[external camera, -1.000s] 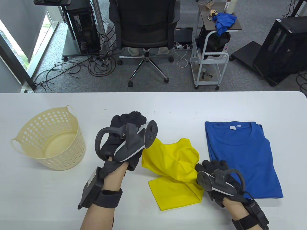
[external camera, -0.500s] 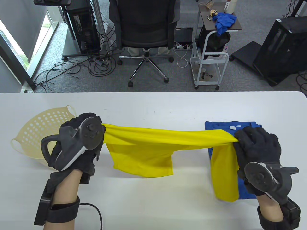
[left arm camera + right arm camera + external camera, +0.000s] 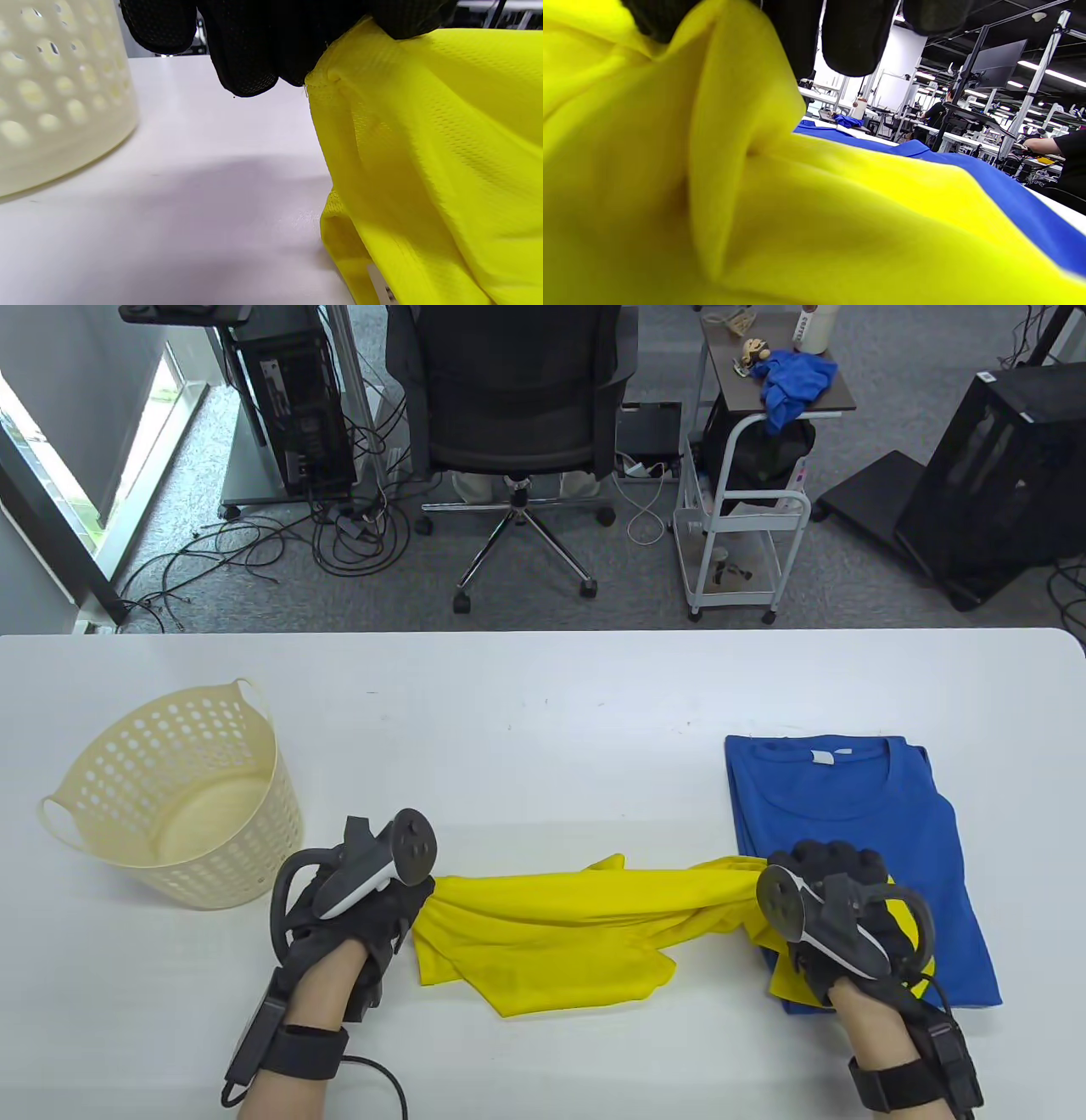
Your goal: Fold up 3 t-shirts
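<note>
Gripping the yellow t-shirt (image 3: 543, 937) at both ends: left hand (image 3: 352, 903) and right hand (image 3: 836, 912), fingers curled tight on cloth, low over the table (image 3: 543, 687). Right end overlapping the folded blue t-shirt (image 3: 857, 823); likely to drag and disturb it if pulled sideways.
</note>
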`<state>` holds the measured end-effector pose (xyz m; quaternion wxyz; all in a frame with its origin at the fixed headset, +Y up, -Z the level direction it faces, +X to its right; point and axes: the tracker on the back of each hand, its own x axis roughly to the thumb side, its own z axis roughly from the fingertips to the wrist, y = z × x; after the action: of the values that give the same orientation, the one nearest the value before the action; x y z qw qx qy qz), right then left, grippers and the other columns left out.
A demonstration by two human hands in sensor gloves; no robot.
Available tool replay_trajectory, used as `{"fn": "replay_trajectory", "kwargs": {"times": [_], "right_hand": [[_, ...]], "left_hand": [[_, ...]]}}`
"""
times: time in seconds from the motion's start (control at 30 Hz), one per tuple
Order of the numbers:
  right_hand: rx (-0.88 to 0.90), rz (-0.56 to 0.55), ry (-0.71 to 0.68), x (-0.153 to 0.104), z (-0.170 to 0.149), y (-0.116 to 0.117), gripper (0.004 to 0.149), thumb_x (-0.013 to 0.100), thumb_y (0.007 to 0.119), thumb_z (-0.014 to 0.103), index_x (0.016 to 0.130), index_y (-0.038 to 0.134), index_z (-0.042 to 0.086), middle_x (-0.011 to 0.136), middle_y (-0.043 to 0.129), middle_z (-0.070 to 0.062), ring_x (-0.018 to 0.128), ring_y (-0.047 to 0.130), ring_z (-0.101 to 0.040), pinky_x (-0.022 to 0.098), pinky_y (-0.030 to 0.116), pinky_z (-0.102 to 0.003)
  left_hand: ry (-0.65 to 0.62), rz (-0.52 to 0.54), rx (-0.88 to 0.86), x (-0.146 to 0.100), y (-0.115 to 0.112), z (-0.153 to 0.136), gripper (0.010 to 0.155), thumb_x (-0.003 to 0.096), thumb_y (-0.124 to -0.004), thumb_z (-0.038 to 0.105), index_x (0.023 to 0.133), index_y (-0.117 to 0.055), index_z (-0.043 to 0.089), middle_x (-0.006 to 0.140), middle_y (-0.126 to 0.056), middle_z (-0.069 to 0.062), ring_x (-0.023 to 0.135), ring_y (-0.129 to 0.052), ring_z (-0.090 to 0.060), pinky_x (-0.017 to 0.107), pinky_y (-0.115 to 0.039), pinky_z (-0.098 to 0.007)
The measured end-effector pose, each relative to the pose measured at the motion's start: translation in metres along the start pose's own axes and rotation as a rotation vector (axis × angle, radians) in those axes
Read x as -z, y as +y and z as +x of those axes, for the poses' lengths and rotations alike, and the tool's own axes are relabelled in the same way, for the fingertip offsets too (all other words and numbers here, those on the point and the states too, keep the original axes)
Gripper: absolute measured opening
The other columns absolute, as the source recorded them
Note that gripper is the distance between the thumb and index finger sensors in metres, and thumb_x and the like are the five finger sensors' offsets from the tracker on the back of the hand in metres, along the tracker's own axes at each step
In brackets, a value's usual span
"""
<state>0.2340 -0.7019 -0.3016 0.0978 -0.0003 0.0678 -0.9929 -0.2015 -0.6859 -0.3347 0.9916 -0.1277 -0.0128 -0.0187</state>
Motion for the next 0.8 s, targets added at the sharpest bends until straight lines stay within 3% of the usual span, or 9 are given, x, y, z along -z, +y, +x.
{"fn": "replay_trajectory", "kwargs": {"times": [0.13, 0.23, 0.33, 0.47, 0.53, 0.6, 0.8], "right_hand": [[0.037, -0.008, -0.014, -0.007, -0.005, -0.007, 0.044, 0.044, 0.076, 0.039, 0.087, 0.076, 0.027, 0.099, 0.075, -0.006, 0.091, 0.074, -0.041, 0.068, 0.055, -0.065], [0.007, -0.092, 0.010, -0.012, -0.009, -0.008, 0.050, 0.044, 0.077, 0.038, 0.092, 0.070, 0.027, 0.102, 0.071, -0.007, 0.092, 0.073, -0.041, 0.068, 0.055, -0.065], [0.048, -0.116, 0.013, -0.017, -0.013, -0.012, 0.055, 0.043, 0.077, 0.040, 0.095, 0.066, 0.027, 0.104, 0.068, -0.009, 0.093, 0.071, -0.042, 0.068, 0.054, -0.066], [0.080, -0.148, 0.016, -0.021, -0.018, -0.015, 0.057, 0.043, 0.077, 0.043, 0.096, 0.066, 0.027, 0.104, 0.068, -0.009, 0.092, 0.072, -0.042, 0.068, 0.054, -0.067], [0.094, -0.118, 0.020, -0.020, -0.021, -0.012, 0.058, 0.042, 0.077, 0.045, 0.096, 0.065, 0.026, 0.103, 0.069, -0.009, 0.091, 0.073, -0.042, 0.067, 0.057, -0.065], [0.108, -0.110, 0.027, -0.019, -0.022, -0.009, 0.059, 0.042, 0.077, 0.045, 0.096, 0.065, 0.026, 0.103, 0.068, -0.009, 0.091, 0.072, -0.042, 0.066, 0.057, -0.065], [0.095, -0.108, 0.033, -0.019, -0.024, -0.008, 0.059, 0.042, 0.077, 0.045, 0.096, 0.065, 0.026, 0.104, 0.068, -0.009, 0.092, 0.072, -0.043, 0.067, 0.057, -0.065]], "left_hand": [[-0.059, -0.056, -0.122, 0.005, -0.020, -0.007, 0.046, 0.0444, -0.063, 0.054, 0.083, -0.077, 0.033, 0.097, -0.078, 0.009, 0.088, -0.085, -0.016, 0.072, -0.069, -0.048], [-0.052, 0.056, -0.134, -0.001, -0.025, -0.019, 0.052, 0.0447, -0.065, 0.052, 0.093, -0.066, 0.034, 0.105, -0.066, 0.008, 0.092, -0.080, -0.018, 0.074, -0.067, -0.048], [-0.104, 0.150, -0.138, -0.016, -0.018, -0.033, 0.048, 0.0457, -0.069, 0.046, 0.093, -0.062, 0.039, 0.107, -0.062, 0.011, 0.096, -0.075, -0.017, 0.076, -0.064, -0.049], [-0.144, 0.099, -0.219, -0.018, -0.022, -0.039, 0.047, 0.0479, -0.072, 0.034, 0.093, -0.062, 0.044, 0.107, -0.062, 0.012, 0.097, -0.075, -0.017, 0.076, -0.064, -0.050], [-0.150, 0.003, -0.139, -0.012, -0.034, -0.034, 0.053, 0.0475, -0.074, 0.033, 0.095, -0.058, 0.047, 0.110, -0.057, 0.012, 0.100, -0.070, -0.019, 0.077, -0.061, -0.051], [-0.134, -0.026, -0.022, -0.010, -0.043, -0.027, 0.060, 0.0468, -0.076, 0.033, 0.098, -0.050, 0.050, 0.113, -0.050, 0.010, 0.102, -0.066, -0.020, 0.078, -0.060, -0.051], [-0.077, 0.013, 0.106, 0.000, -0.056, -0.010, 0.067, 0.0426, -0.076, 0.046, 0.100, -0.042, 0.049, 0.113, -0.047, 0.010, 0.103, -0.065, -0.019, 0.079, -0.058, -0.051]]}}
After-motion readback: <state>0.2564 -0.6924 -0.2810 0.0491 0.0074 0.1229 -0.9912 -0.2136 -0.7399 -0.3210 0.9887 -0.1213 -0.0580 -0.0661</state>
